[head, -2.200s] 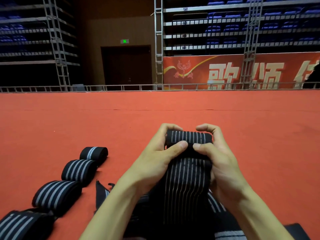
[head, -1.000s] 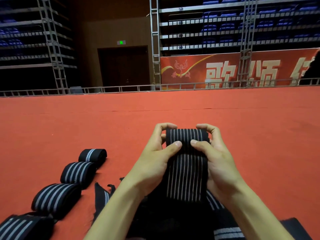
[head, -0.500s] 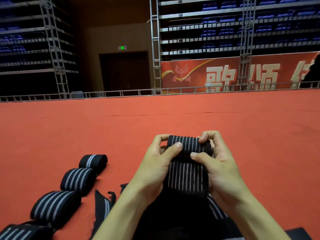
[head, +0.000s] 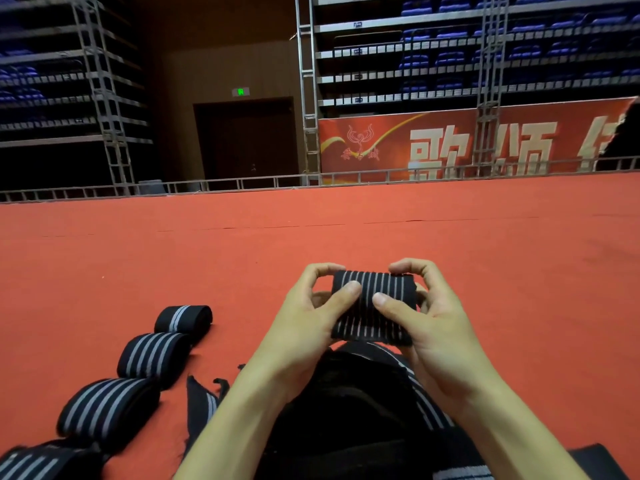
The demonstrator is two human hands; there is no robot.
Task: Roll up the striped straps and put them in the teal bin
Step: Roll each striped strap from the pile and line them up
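Observation:
I hold a black strap with thin grey stripes (head: 375, 308), rolled almost to its end, above the red carpet. My left hand (head: 304, 327) grips the roll's left end, thumb pressed on its front. My right hand (head: 426, 320) grips the right end the same way. A short tail of the strap hangs below the roll. Several finished rolls lie in a row at the left: one (head: 183, 318), another (head: 154, 356) and a third (head: 107, 410). No teal bin is in view.
A heap of loose black straps (head: 346, 410) lies under my forearms, with a frayed strap end (head: 202, 400) beside it. Red carpet (head: 346, 237) stretches ahead to a low metal rail (head: 242, 185). Beyond stand scaffolding, blue seats and a red banner (head: 450, 143).
The long hanging part of the strap has been wound onto the roll, leaving only a short tail. Both hands stayed on the roll and kept turning it.

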